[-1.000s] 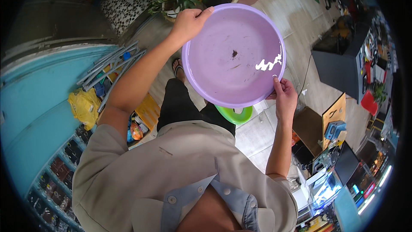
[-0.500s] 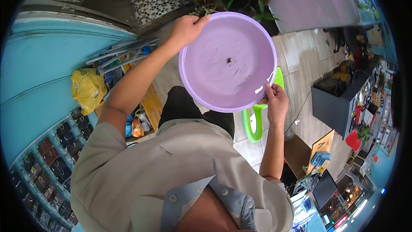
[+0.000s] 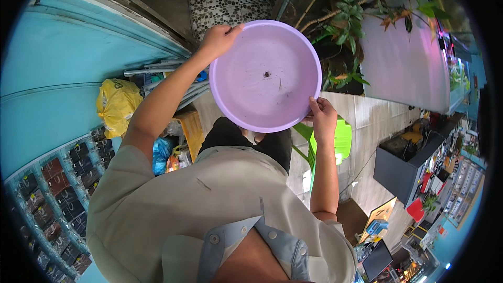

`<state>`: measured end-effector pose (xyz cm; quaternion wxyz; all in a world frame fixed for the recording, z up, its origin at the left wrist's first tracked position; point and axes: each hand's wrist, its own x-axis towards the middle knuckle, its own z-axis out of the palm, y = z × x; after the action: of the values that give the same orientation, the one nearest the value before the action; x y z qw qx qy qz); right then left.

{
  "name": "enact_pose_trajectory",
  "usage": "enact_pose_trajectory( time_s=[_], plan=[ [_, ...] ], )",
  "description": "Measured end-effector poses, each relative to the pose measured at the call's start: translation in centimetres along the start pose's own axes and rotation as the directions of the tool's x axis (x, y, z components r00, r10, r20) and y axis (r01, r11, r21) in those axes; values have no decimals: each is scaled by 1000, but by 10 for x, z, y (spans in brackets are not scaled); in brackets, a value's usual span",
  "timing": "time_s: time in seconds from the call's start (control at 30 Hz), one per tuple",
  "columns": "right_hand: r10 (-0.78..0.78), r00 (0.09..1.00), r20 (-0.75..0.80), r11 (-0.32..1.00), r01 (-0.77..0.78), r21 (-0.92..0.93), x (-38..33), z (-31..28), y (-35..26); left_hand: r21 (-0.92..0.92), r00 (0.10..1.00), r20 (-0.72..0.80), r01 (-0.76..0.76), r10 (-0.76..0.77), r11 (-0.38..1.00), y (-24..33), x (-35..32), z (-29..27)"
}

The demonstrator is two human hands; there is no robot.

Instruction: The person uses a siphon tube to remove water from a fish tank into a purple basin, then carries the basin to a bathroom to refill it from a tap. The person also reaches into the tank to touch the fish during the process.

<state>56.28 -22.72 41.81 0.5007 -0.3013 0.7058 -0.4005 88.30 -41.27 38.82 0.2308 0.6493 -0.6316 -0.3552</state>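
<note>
A round, light purple plastic basin (image 3: 246,84) is held out in front of my body, its inside facing up toward me. Dark specks of dirt lie at its middle. My left hand (image 3: 216,42) grips the rim at the far left, with the thumb on top. On the near right side, my right hand (image 3: 323,115) pinches the rim between thumb and fingers. The fingers under the rim are partly hidden on both sides.
A bright green plastic chair (image 3: 340,139) stands below and right of the basin. Leafy plants (image 3: 343,26) are ahead. A yellow bag (image 3: 118,106) sits at the left by the blue wall (image 3: 57,52). A grey desk (image 3: 398,173) stands at the right.
The basin has shifted slightly left in view, with both hands still on its rim. My view has turned, showing more of the plants and the green chair.
</note>
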Motion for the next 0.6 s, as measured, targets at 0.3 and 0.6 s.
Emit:
enact_pose_trajectory(
  time_s=[0.3,0.6],
  plan=[
    [-36,992,120,997,44,-69,84,82,-44,-12,992,-59,113,-113,994,-56,72,-58],
    [-132,972,193,986,148,-76,176,157,-89,-62,984,-98,140,-146,988,-83,169,-108]
  ],
)
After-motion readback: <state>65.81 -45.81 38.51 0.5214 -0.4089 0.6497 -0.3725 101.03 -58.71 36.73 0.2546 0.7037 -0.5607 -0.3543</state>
